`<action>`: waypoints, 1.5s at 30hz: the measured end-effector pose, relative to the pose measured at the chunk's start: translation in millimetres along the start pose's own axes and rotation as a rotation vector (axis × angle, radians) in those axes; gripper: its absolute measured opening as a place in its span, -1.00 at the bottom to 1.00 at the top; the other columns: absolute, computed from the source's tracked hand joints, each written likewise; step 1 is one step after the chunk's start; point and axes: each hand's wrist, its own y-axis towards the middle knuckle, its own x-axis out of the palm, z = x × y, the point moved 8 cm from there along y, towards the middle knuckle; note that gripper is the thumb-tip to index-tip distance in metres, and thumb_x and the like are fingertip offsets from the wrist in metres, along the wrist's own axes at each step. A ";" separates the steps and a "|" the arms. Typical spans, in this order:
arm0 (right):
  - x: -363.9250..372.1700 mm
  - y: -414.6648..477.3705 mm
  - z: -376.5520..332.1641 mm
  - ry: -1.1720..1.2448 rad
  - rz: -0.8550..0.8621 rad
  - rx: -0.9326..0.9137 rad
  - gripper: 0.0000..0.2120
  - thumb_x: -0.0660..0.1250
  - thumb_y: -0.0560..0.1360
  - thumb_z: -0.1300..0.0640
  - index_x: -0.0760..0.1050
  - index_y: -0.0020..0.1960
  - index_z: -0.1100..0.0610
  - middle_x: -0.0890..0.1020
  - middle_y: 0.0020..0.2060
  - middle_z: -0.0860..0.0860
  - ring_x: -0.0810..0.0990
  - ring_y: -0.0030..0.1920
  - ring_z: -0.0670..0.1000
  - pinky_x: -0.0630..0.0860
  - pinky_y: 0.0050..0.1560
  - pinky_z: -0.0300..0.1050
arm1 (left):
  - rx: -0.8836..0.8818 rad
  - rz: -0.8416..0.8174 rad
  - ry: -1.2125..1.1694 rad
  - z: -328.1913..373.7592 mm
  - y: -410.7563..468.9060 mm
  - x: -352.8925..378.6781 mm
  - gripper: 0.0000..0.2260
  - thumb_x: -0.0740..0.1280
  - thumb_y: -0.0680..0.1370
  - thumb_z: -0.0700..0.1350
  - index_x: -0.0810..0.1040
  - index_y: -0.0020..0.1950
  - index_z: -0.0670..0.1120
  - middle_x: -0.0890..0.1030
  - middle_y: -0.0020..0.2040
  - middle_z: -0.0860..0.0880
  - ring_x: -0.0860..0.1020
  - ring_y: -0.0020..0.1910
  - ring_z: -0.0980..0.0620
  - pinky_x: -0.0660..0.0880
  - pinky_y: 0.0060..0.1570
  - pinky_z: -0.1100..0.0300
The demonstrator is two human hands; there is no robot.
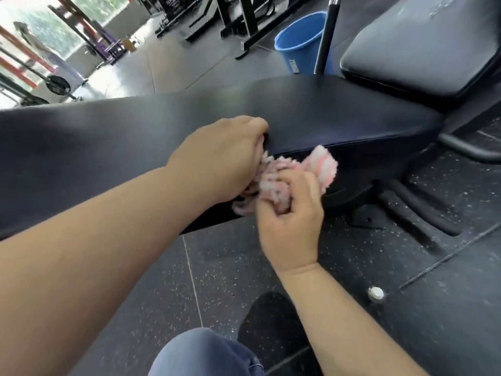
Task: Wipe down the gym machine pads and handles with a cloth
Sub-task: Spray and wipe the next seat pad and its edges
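A long black bench pad point(311, 115) runs across the middle of the view. A fluffy pink and white cloth point(322, 164) is bunched against the pad's near side edge. My left hand point(219, 156) lies over the pad's edge with its fingers curled into the left part of the cloth. My right hand point(290, 221) grips the cloth from below, fingers wrapped round the bunch. A loose end of the cloth sticks out to the right. A second black pad point(423, 50) sits tilted at the upper right.
A blue bucket point(301, 42) stands on the floor behind the bench, beside a black upright bar point(326, 36). Black frame tubes point(417, 213) lie under the bench at the right. The floor is speckled rubber tile point(222, 267). My knee in jeans point(203, 354) is at the bottom.
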 end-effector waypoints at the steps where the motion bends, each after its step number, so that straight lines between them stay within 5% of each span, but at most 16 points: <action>1: 8.2 -6.7 -8.0 -0.005 -0.053 -0.054 -0.79 0.28 0.40 0.14 0.57 -0.07 0.25 0.54 -0.07 0.12 0.49 -0.02 0.00 0.45 0.08 -0.23 | -0.001 -0.006 -0.012 2.5 4.6 1.8 -0.73 0.03 0.69 -0.04 0.46 0.24 -0.05 0.54 0.21 -0.05 0.50 0.13 -0.14 0.43 0.04 -0.03; 5: -20.5 26.8 20.2 -0.105 -0.036 -0.090 -0.75 0.29 0.40 0.10 0.59 0.00 0.19 0.55 0.00 0.13 0.50 0.07 0.02 0.40 0.11 -0.42 | -0.012 -0.058 -0.086 0.3 12.0 3.4 -0.71 0.05 0.69 -0.06 0.47 0.31 0.01 0.55 0.27 -0.04 0.49 0.21 -0.14 0.41 0.14 0.00; 10: -74.4 54.5 61.0 -0.049 0.289 0.242 -0.84 0.30 0.42 0.27 0.54 -0.09 0.05 0.50 0.00 -0.12 0.49 -0.01 -0.32 0.46 0.16 -0.26 | -0.002 -0.016 -0.088 1.1 9.7 2.4 -0.72 0.04 0.69 -0.06 0.46 0.30 0.03 0.58 0.21 0.00 0.51 0.14 -0.12 0.41 0.05 0.04; 14: -28.1 22.3 26.3 0.129 0.019 0.209 -0.74 0.31 0.39 0.29 0.53 -0.16 -0.09 0.59 -0.08 -0.19 0.53 -0.01 -0.25 0.46 0.07 -0.31 | 0.001 0.022 -0.048 2.5 9.0 1.6 -0.72 0.07 0.67 -0.09 0.48 0.29 0.05 0.58 0.22 0.02 0.50 0.15 -0.09 0.42 0.06 0.04; 18: -27.2 31.7 24.8 0.697 -0.170 0.556 -0.86 0.24 0.38 0.27 0.49 -0.26 0.05 0.51 -0.36 -0.02 0.47 -0.31 0.01 0.37 -0.31 -0.12 | 0.244 -0.101 -0.379 32.4 -0.2 -5.8 -0.50 0.25 0.51 0.04 0.33 0.45 0.23 0.43 0.26 0.43 0.41 0.26 0.33 0.28 0.11 0.50; 20: -24.3 33.6 18.0 1.018 -0.309 0.752 -0.89 0.31 0.39 0.09 0.54 -0.15 0.13 0.57 -0.25 0.09 0.54 -0.20 0.12 0.40 -0.23 -0.04 | 0.352 -0.252 -0.583 57.0 -6.3 -2.4 -0.39 0.39 0.43 0.10 0.27 0.45 0.28 0.42 0.29 0.45 0.39 0.29 0.42 0.31 0.25 0.45; 22: -21.7 29.6 12.4 1.082 -0.400 0.796 -0.69 0.51 0.26 -0.11 0.63 -0.13 0.08 0.63 -0.16 0.07 0.59 -0.11 0.10 0.42 -0.16 -0.05 | 0.348 -0.267 -0.617 71.3 -3.4 5.0 -0.51 0.48 0.41 0.03 0.37 0.23 0.36 0.57 0.12 0.32 0.50 0.11 0.38 0.41 0.06 0.46; 26: -35.4 34.2 20.3 0.873 -0.319 0.678 -0.61 0.29 0.40 0.18 0.46 0.23 0.15 0.62 0.07 0.10 0.62 0.03 0.07 0.54 -0.06 0.03 | 0.284 0.092 -0.417 68.3 5.4 -6.7 -0.86 0.46 0.43 -0.05 0.62 -0.02 0.10 0.63 -0.11 0.09 0.57 -0.12 0.13 0.46 -0.10 0.20; 29: -38.3 24.3 20.1 0.975 -0.455 0.743 -0.46 0.26 0.46 0.18 0.37 0.45 0.08 0.58 0.28 0.10 0.60 0.17 0.06 0.54 0.09 0.01 | 0.329 0.127 -0.434 76.8 3.6 -4.5 -0.87 0.49 0.40 -0.15 0.67 -0.07 -0.01 0.64 -0.16 0.07 0.59 -0.18 0.07 0.53 -0.13 0.10; 32: -50.7 31.3 24.5 0.912 -0.386 0.652 -0.55 0.27 0.45 0.38 0.49 0.32 0.18 0.62 0.10 0.24 0.61 0.00 0.15 0.52 -0.03 0.13 | 0.424 0.048 -0.481 90.1 1.9 -3.8 -0.67 0.37 0.45 -0.22 0.64 0.18 0.02 0.66 0.00 0.09 0.56 -0.01 0.10 0.42 0.19 0.30; 34: -70.9 45.9 46.1 0.702 -0.060 0.606 -0.71 0.29 0.47 0.40 0.59 0.14 0.21 0.67 0.00 0.28 0.63 -0.10 0.18 0.52 -0.17 0.11 | 0.385 0.068 -0.358 80.5 13.5 -5.0 -0.47 0.24 0.45 -0.19 0.47 0.42 0.04 0.56 0.30 0.04 0.42 0.26 0.08 0.21 0.30 0.29; 36: -82.2 49.2 62.0 0.479 0.250 0.574 -0.87 0.31 0.49 0.29 0.63 -0.06 0.18 0.67 -0.19 0.22 0.64 -0.23 0.18 0.53 -0.26 0.06 | 0.182 0.041 -0.258 55.7 30.2 2.1 -0.50 0.17 0.53 -0.19 0.38 0.48 0.04 0.43 0.45 0.01 0.34 0.40 -0.02 0.21 0.36 0.20; 38: -54.6 41.6 50.8 0.498 0.293 0.538 -0.84 0.33 0.52 0.22 0.60 0.03 0.27 0.59 -0.09 0.27 0.68 -0.18 0.13 0.62 -0.20 -0.04 | 0.066 -0.047 -0.157 47.0 40.5 15.6 -0.62 0.11 0.57 -0.14 0.49 0.35 0.04 0.49 0.39 -0.05 0.43 0.33 -0.14 0.37 0.31 0.02; 40: -28.0 25.7 26.6 0.381 0.275 0.445 -0.68 0.29 0.53 0.12 0.60 0.18 0.27 0.47 0.13 0.10 0.61 -0.03 -0.08 0.53 0.03 -0.32 | 0.046 -0.097 -0.180 49.2 48.3 22.0 -0.72 0.11 0.58 -0.11 0.56 0.17 0.03 0.59 0.20 -0.06 0.52 0.18 -0.14 0.46 0.10 0.02; 42: -16.2 14.1 11.4 0.286 0.273 0.346 -0.68 0.26 0.49 0.15 0.63 0.17 0.19 0.39 0.11 -0.12 0.52 0.01 -0.20 0.42 0.13 -0.39 | 0.000 -0.127 -0.286 46.4 52.5 21.5 -0.77 0.16 0.59 -0.16 0.59 0.08 0.03 0.64 0.02 0.02 0.56 0.05 -0.05 0.45 -0.07 0.13; 45: -39.7 34.6 22.4 0.132 0.343 0.227 -0.73 0.22 0.43 0.32 0.61 0.01 0.12 0.40 0.04 -0.02 0.52 -0.05 -0.13 0.40 0.10 -0.40 | -0.018 -0.191 -0.383 38.4 48.8 18.6 -0.69 0.18 0.59 -0.22 0.60 0.14 0.11 0.61 0.01 0.17 0.50 0.03 0.14 0.34 -0.15 0.49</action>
